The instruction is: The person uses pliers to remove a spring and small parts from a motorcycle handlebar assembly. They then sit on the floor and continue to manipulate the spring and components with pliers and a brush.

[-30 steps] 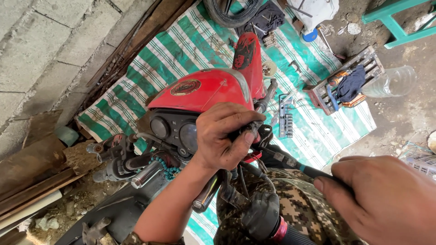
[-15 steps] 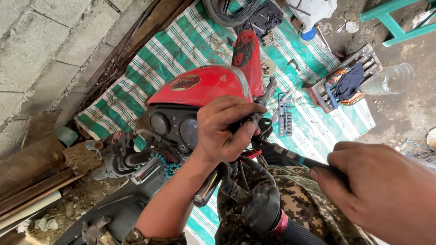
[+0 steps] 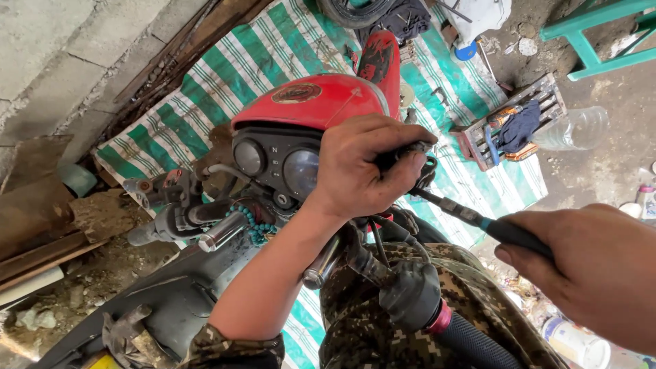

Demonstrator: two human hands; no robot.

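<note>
A black part beside the motorcycle's instrument cluster (image 3: 277, 160) is gripped by the left hand (image 3: 359, 171), fingers curled tightly around it. A long screwdriver (image 3: 471, 219) is clasped at its handle by the right hand (image 3: 588, 270), its shaft reaching toward that part. Beyond the cluster, the red fuel tank (image 3: 321, 99) is seen.

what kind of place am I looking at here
Probably an informal outdoor motorcycle repair spot: a red motorcycle stands over a green striped tarp on rough ground, with a wooden tool tray and a spare tyre nearby.
</note>
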